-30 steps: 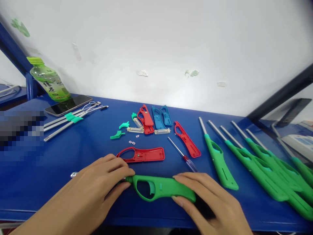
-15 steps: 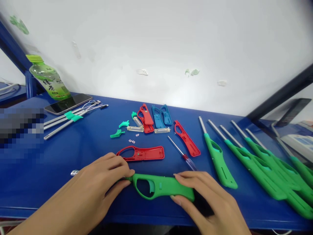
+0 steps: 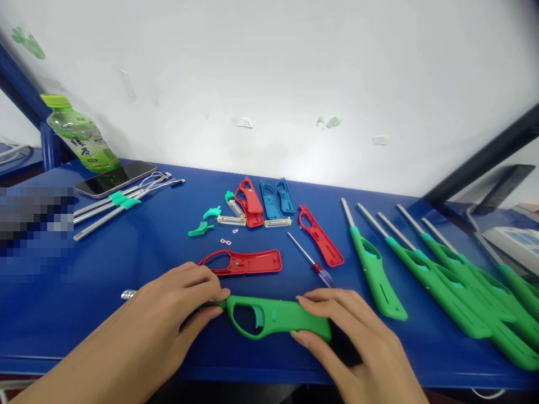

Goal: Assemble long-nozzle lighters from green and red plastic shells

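A green long-reach lighter [image 3: 280, 318] lies level across the front of the table, its turquoise trigger [image 3: 258, 317] showing in the loop. My left hand [image 3: 189, 300] is closed on its neck, where handle meets barrel; most of the barrel is hidden, and a metal tip pokes out left of the wrist. At the butt end, my right hand [image 3: 345, 325] pinches the handle between thumb and fingers. Just behind the lighter rests a red handle half [image 3: 259, 262], inner side up. A screwdriver [image 3: 314, 262] with a clear and red grip lies beyond my right fingers.
Several green lighters [image 3: 438, 286] lie along the right. Farther back are red and blue casing halves [image 3: 272, 202], turquoise triggers [image 3: 200, 229] and clear fuel tanks [image 3: 231, 221]. Metal barrels with wires [image 3: 105, 216], a phone [image 3: 115, 178] and a bottle [image 3: 82, 134] occupy the left. A white wall [image 3: 278, 67] rises behind.
The whole view has shifted very slightly. Both hands keep the same hold on the green lighter, and nothing on the table has visibly moved.
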Available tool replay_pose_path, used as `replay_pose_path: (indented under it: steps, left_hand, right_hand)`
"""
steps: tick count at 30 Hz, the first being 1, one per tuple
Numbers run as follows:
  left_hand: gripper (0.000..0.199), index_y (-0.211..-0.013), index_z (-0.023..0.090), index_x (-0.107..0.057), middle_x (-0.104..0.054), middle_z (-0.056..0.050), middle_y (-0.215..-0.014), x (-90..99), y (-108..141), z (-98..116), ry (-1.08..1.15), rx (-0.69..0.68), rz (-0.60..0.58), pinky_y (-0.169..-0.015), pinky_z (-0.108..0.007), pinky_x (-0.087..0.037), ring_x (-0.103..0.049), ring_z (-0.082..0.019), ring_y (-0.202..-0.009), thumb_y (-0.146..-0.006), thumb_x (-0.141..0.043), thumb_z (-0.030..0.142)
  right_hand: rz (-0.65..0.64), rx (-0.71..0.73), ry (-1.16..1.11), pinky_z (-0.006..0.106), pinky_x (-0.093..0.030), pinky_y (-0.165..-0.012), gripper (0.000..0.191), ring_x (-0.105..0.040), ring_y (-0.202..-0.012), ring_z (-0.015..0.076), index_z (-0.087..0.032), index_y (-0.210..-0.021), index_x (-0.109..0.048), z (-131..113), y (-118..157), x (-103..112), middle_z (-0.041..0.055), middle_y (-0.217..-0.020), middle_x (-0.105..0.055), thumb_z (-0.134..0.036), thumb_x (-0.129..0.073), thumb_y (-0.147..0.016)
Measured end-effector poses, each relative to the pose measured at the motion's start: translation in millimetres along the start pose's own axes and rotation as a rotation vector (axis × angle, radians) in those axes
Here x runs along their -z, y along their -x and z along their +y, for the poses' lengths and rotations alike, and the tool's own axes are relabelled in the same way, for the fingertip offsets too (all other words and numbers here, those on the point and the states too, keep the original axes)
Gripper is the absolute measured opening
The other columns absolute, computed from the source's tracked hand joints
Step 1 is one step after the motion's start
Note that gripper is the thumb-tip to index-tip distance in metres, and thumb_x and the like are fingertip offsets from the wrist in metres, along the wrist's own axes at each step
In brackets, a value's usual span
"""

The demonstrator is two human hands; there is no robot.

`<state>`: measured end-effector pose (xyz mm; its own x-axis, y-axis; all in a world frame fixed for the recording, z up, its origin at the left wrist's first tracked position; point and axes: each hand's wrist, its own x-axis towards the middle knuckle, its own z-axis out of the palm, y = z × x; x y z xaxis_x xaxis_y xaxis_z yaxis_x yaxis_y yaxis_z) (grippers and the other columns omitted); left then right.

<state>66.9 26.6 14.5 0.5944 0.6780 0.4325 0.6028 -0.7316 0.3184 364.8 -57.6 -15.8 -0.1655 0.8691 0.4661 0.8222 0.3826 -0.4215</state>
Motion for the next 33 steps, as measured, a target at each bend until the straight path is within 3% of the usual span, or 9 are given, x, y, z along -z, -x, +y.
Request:
replay_pose_path:
  steps: [12,19,23,26,29,33]
  left_hand:
    - [0.046,-0.097,0.029,-0.08,-0.08,0.003,-0.099,-1.3,2,1,0.001,0.022,-0.033,-0.079,-0.027,-0.063,-0.079,-0.015,-0.085,-0.12,-0.044,0.048]
    - [0.044,-0.104,0.033,-0.08,-0.082,0.004,-0.106,0.5,6,-4,-0.114,-0.03,-0.064,-0.088,-0.031,-0.061,-0.079,-0.018,-0.094,-0.121,-0.042,0.046]
    - [0.034,-0.123,0.036,-0.077,-0.08,0.005,-0.124,3.6,10,-1,-0.116,0.046,0.051,-0.1,-0.025,-0.06,-0.079,-0.017,-0.108,-0.117,-0.049,0.055]
    - [0.039,-0.146,0.04,-0.066,-0.073,0.005,-0.142,5.7,10,9,-0.13,0.15,0.2,-0.103,-0.024,-0.06,-0.076,-0.019,-0.118,-0.112,-0.059,0.058]
    - [0.032,-0.144,0.039,-0.066,-0.073,0.003,-0.138,2.6,5,21,-0.068,0.051,0.235,-0.105,-0.025,-0.059,-0.073,-0.019,-0.119,-0.112,-0.064,0.037]
    - [0.026,-0.131,0.032,-0.07,-0.075,-0.002,-0.128,-10.3,-2,30,0.058,-0.152,0.103,-0.107,-0.03,-0.059,-0.07,-0.021,-0.122,-0.11,-0.061,0.02]
  right_hand:
    - [-0.019,0.02,0.031,0.028,-0.07,-0.084,0.021,-0.082,-0.104,0.0207,-0.032,-0.126,-0.074,1,1,0,0.0019,-0.12,-0.08,-0.044,-0.071,-0.109]
    - [0.074,0.114,0.04,0.031,-0.069,-0.092,0.023,-0.081,-0.105,0.0219,-0.029,-0.13,-0.076,-2,-3,1,0.0031,-0.118,-0.082,-0.036,-0.072,-0.109]
    - [0.14,0.093,0.023,0.027,-0.066,-0.096,0.025,-0.08,-0.108,0.0195,-0.031,-0.134,-0.075,-1,-4,8,0.0023,-0.122,-0.081,-0.032,-0.071,-0.11]
    - [0.239,-0.029,0.025,0.026,-0.066,-0.095,0.029,-0.08,-0.112,0.0198,-0.033,-0.139,-0.074,3,-1,14,0.0022,-0.128,-0.08,-0.032,-0.067,-0.111]
    - [0.314,-0.161,-0.012,0.025,-0.067,-0.087,0.03,-0.082,-0.108,0.0202,-0.033,-0.139,-0.074,6,0,16,0.0027,-0.127,-0.081,-0.031,-0.056,-0.116]
    - [0.33,-0.245,-0.091,0.026,-0.065,-0.079,0.035,-0.082,-0.104,0.0213,-0.029,-0.126,-0.077,0,-1,11,0.0053,-0.119,-0.082,-0.027,-0.043,-0.119]
